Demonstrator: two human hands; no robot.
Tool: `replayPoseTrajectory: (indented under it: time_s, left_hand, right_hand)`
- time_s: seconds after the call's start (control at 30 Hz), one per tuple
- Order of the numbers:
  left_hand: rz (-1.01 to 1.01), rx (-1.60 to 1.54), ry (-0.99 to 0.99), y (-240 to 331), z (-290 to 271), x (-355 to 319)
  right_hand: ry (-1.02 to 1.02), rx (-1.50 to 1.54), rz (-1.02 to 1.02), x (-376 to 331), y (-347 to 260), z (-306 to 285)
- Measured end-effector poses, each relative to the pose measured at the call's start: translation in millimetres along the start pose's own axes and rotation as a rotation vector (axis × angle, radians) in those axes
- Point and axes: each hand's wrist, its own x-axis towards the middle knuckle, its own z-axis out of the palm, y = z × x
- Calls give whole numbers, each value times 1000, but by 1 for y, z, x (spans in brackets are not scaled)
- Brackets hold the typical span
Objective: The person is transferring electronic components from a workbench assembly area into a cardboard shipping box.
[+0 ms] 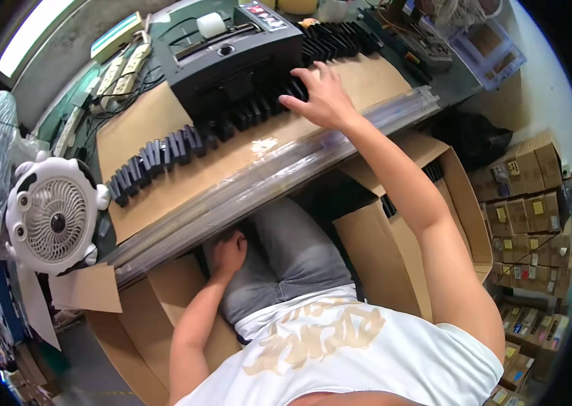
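My right hand (325,96) reaches over the bench to a row of small black plastic pieces (252,114) beside a black box-shaped machine (235,64). Its thumb and fingers are spread, with the fingertips at the near right end of that row. Whether they touch a piece is hard to make out. My left hand (230,253) rests on my thigh below the bench edge, its fingers curled under and mostly hidden. More black pieces (157,157) stand in a line to the left of the machine, and another dense row (340,40) lies behind my right hand.
Brown cardboard (144,122) covers the bench top, with clear plastic strips (259,172) along its front edge. A white fan (56,213) stands at the left, near power strips (130,71). Open cartons (394,250) flank my legs; stacked boxes (523,210) stand at the right.
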Motion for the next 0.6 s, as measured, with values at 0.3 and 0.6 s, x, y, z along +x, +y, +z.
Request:
replayPoseTrajectory:
  time_s: [0.3, 0.6]
  left_hand:
    - [-39, -19, -33, 1, 2, 2]
    - [-18, -41, -14, -8, 7, 2]
  right_hand:
    - [-245, -44, 295, 27, -39, 25]
    - [-356, -31, 337, 34, -39, 18]
